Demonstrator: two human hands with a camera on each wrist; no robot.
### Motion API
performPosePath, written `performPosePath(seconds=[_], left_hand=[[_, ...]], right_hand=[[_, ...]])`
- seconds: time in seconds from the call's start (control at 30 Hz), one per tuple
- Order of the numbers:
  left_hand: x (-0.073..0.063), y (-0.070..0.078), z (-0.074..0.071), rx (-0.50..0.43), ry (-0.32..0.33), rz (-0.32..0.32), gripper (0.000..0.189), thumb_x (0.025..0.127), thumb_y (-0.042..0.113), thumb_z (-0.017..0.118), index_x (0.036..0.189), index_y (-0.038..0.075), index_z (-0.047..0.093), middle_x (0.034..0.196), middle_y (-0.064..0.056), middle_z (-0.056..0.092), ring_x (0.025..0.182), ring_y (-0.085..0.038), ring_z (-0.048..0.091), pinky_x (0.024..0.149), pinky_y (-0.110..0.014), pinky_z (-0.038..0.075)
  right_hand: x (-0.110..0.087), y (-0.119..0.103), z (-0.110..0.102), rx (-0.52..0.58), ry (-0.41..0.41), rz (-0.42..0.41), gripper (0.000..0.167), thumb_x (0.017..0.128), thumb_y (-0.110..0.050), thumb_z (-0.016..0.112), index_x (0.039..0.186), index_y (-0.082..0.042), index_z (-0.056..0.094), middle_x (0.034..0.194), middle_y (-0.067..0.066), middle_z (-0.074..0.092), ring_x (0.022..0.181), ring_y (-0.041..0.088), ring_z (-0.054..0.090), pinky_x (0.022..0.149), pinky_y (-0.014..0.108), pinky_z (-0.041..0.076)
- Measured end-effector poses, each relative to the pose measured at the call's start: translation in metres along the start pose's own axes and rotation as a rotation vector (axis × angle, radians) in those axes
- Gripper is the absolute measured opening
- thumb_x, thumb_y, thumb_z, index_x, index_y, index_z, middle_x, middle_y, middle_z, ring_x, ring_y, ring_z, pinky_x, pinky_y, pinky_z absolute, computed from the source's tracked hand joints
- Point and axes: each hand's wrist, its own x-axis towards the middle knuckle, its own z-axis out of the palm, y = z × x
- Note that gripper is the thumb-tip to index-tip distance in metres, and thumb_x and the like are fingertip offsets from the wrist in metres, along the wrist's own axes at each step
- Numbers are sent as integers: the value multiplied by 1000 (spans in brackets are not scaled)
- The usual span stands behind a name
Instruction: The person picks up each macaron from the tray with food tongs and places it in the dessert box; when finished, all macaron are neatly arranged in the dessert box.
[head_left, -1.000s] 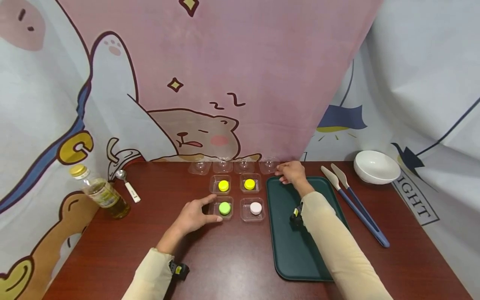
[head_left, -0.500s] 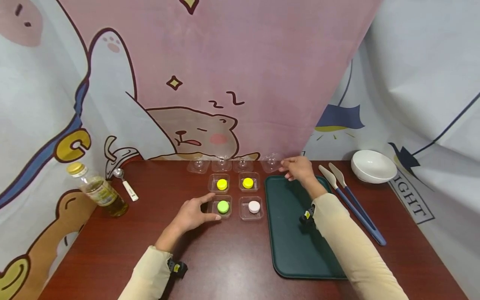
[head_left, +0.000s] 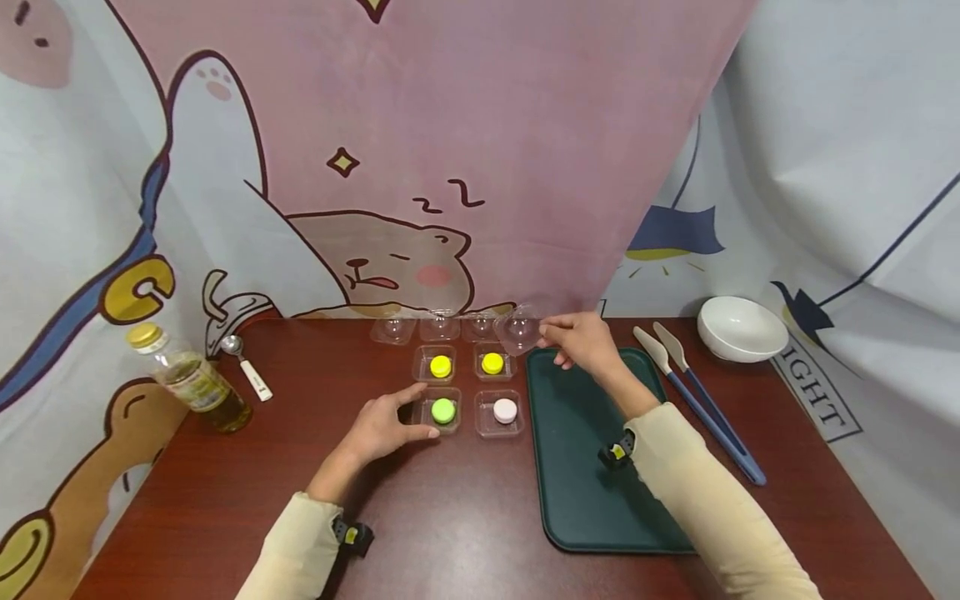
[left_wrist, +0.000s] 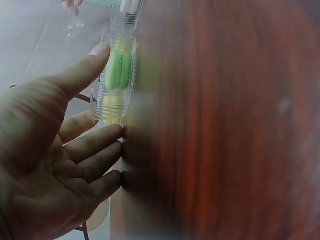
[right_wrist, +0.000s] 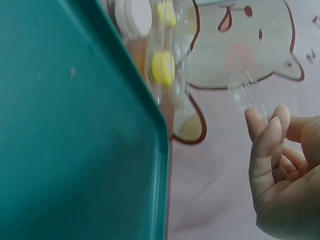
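Note:
My right hand pinches a clear domed plastic lid by its edge, raised above the table's back edge. In the right wrist view the lid stands out from the thumb and finger. My left hand rests at the left side of a clear container with a green macaron in it. Its thumb and index finger are spread along the container's sides, and the other fingertips meet the table in the left wrist view. Beside it, a container bears a pale pink macaron; behind, two containers hold yellow macarons.
Three more clear lids lie along the back edge. A dark green tray lies under my right forearm. Tongs and a white bowl are further right. An oil bottle and a small scoop are at left.
My right hand has lifted the rightmost lid from the back edge and brought it left, toward the containers. My left hand stays beside the green macaron's container.

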Motion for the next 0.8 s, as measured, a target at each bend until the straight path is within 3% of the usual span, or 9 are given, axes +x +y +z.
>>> performPosePath(seconds=[0.27, 0.47, 0.67, 0.8], left_hand=[[1, -1, 3, 1, 22, 15, 85, 76, 50, 86, 149, 20, 53, 148, -8, 59, 137, -34, 54, 110, -53, 46], [0, -1, 4, 7, 39, 28, 85, 77, 48, 86, 150, 19, 52, 147, -9, 59, 135, -36, 55, 109, -53, 46], [-2, 1, 2, 12, 39, 38, 86, 78, 47, 86, 150, 18, 51, 146, -14, 59, 133, -37, 57, 108, -53, 47], [-3, 1, 3, 17, 37, 46, 87, 78, 47, 86, 151, 19, 50, 146, -15, 59, 133, -38, 57, 108, -53, 48]], right_hand=[[-15, -18, 18, -29, -39, -50, 34, 99, -26, 66, 128, -9, 71, 94, 15, 79, 53, 22, 66, 53, 34, 58], [-22, -24, 30, -100, -19, -110, 31, 98, -24, 67, 126, -10, 70, 93, 15, 79, 51, 21, 66, 54, 40, 59], [-29, -29, 40, -138, 19, -161, 18, 96, -22, 69, 110, -10, 72, 86, 11, 79, 55, 30, 70, 48, 33, 56], [-30, -30, 46, -164, 44, -189, 15, 95, -20, 69, 105, -10, 73, 86, 11, 78, 49, 21, 67, 45, 28, 54]])
